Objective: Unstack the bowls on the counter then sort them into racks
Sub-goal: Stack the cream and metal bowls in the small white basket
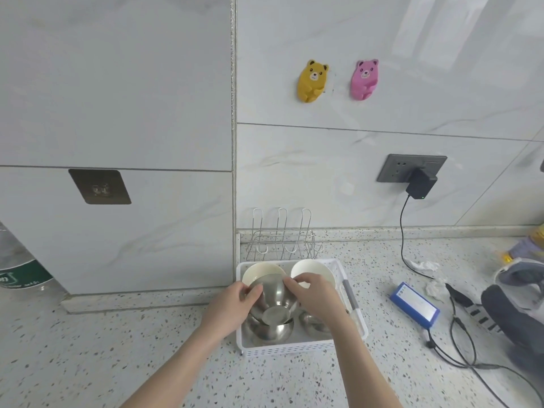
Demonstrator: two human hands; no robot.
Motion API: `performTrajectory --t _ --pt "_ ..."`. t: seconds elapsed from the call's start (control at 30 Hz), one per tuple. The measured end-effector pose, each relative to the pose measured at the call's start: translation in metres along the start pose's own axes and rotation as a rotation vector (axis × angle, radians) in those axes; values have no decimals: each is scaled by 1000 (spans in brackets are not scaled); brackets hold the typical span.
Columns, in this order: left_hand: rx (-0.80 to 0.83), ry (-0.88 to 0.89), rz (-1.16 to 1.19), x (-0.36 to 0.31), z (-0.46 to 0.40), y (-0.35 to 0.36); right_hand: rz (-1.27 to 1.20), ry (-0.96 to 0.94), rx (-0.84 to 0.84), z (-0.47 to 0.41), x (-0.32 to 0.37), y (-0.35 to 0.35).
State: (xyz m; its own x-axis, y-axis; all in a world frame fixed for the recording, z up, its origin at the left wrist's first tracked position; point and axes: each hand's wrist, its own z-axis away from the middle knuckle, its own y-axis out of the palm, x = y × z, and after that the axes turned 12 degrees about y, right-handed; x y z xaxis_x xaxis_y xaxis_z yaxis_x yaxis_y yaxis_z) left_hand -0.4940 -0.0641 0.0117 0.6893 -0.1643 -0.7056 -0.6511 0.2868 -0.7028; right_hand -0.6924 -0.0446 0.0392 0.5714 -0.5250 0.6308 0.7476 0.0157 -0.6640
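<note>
My left hand (232,301): fingers curled over the left rim of the steel bowl (272,301), gripping it.
My right hand (313,293): fingertips pinching the bowl's right rim, thumb on the near side.
Steel bowl: tilted on its side between both my hands, base facing me, inside the white rack (294,347).
Below it: another steel bowl (269,331) lies in the rack's front left, touching the one I hold; a third (313,322) shows partly under my right wrist.
White bowls: one (259,272) stands on edge at the rack's back left, just behind the held bowl; a second (315,270) at the back right.
Wire rack (282,240): behind the white rack, against the wall.
Counter (117,348): speckled; the white rack sits on it.
To the right: a blue box (413,303) and black cables (459,343), well apart from the rack.
Wall: yellow bear hook (312,81), pink bear hook (364,79), socket (410,169) with a black plug.
</note>
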Motion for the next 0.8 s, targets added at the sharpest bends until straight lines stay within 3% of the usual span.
performTrajectory --t 0.27,0.8 --pt "100 23 -75 20 -4 7 -24 31 81 -5 -9 19" --pt "127 -25 238 29 22 20 -115 48 72 29 -29 42"
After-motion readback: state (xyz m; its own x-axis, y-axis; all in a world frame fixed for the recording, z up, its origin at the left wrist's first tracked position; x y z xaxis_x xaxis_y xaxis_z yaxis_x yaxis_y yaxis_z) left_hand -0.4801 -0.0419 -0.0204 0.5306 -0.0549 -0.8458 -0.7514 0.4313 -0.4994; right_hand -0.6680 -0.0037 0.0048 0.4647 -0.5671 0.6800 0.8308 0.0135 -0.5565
